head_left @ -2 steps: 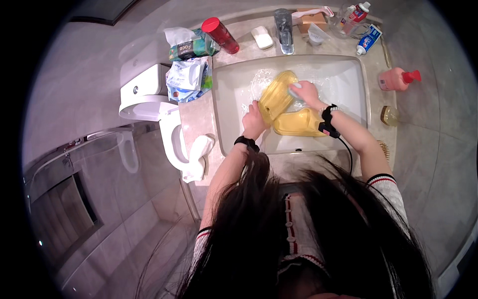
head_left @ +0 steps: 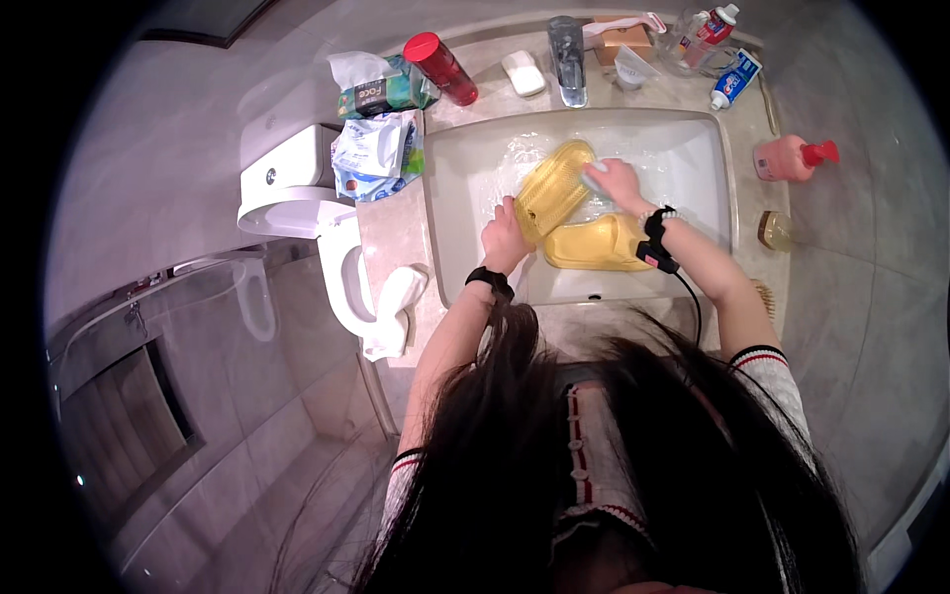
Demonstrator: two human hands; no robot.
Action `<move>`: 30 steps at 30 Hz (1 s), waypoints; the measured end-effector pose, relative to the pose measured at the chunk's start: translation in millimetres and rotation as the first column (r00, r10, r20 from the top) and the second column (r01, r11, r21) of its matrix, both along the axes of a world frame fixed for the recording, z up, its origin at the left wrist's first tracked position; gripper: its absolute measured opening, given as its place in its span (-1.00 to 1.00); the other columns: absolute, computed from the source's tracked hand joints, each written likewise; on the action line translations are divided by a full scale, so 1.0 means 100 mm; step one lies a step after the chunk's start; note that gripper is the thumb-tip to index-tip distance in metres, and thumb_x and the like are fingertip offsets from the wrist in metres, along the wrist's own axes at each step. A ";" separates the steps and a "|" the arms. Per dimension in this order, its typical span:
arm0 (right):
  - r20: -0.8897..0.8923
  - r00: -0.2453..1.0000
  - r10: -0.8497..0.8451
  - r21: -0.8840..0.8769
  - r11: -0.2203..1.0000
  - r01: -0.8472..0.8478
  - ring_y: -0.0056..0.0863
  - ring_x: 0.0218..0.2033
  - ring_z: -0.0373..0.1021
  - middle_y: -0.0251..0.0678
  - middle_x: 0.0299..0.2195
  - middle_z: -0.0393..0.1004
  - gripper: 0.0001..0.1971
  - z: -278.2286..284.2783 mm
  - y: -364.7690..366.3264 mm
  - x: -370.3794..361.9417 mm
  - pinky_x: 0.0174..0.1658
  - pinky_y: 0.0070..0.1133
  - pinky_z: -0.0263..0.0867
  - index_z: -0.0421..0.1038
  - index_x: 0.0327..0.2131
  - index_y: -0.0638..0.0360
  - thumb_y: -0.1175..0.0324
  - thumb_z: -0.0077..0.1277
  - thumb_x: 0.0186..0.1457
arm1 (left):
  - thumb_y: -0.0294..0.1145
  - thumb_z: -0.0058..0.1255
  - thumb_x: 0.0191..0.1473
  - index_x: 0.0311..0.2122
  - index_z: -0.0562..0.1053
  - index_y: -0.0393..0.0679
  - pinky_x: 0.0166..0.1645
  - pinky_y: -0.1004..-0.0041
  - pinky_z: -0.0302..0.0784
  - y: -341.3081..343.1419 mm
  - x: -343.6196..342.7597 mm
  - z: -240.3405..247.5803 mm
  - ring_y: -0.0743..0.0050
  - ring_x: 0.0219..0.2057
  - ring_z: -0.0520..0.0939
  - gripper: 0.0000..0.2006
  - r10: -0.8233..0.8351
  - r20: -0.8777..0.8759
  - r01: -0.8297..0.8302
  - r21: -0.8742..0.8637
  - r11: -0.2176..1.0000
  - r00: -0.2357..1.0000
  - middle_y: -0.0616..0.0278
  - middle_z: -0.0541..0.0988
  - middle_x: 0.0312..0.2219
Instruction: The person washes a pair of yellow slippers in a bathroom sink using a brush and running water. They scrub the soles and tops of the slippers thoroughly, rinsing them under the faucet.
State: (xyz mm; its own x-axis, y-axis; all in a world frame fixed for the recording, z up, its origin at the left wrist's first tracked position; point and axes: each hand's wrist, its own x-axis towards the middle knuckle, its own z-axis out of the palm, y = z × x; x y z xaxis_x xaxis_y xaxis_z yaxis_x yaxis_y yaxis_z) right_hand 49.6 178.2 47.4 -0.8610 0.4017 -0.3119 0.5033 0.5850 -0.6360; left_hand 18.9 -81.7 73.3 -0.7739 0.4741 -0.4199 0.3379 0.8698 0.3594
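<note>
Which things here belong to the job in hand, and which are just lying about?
In use, by the look of it:
left hand, gripping one yellow slipper
right hand, holding a small pale object, kind unclear
second slipper, in the sink

Apparently just lying about:
tissue pack
red bottle
toothpaste tube
pink pump bottle

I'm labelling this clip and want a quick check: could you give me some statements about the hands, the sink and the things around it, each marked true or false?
1. The left hand holds the upper yellow slipper. True.
2. The lower yellow slipper lies on the counter. False: it lies in the sink.
3. The right hand holds a small pale object. True.
4. The red cylindrical container is right of the white rounded object. False: it is to its left.
5. The pink pump bottle stands right of the sink. True.
6. Both wrists are bare. False: each wears a black band.
</note>
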 end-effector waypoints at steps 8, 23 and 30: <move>0.038 0.939 -0.341 0.205 0.923 0.327 -0.01 -0.17 0.41 0.08 -0.27 0.49 -0.38 -0.20 0.58 0.11 -0.09 -0.32 0.30 0.48 -0.21 0.31 -0.15 -0.04 -0.05 | -0.12 0.38 -0.46 -0.01 0.14 -0.06 -0.25 0.23 0.54 -0.01 -0.14 0.02 0.08 -0.27 0.60 -0.14 -0.001 0.154 0.026 -0.163 0.986 0.988 0.02 0.52 -0.29; -0.032 0.894 0.447 -0.128 0.885 -0.447 -0.13 -0.37 0.44 -0.07 -0.49 0.50 -0.56 0.28 -0.97 0.09 -0.26 -0.33 0.33 0.51 -0.45 0.17 -0.06 -0.05 0.00 | 0.23 0.30 -0.54 -0.06 0.21 -0.22 -0.20 0.25 0.53 0.20 -0.06 -0.15 0.01 -0.31 0.63 -0.04 0.080 0.207 -0.060 -0.101 0.993 0.975 0.00 0.59 -0.42; -0.073 0.937 0.342 0.105 0.937 -0.334 -0.12 -0.43 0.45 -0.07 -0.49 0.50 -0.56 0.03 -0.97 -0.07 -0.34 -0.33 0.36 0.51 -0.47 0.16 -0.08 -0.04 -0.02 | 0.22 0.31 -0.57 -0.06 0.23 -0.21 -0.21 0.27 0.53 0.27 -0.07 -0.11 0.05 -0.31 0.63 -0.04 0.075 0.179 -0.058 -0.102 0.993 0.981 0.00 0.59 -0.39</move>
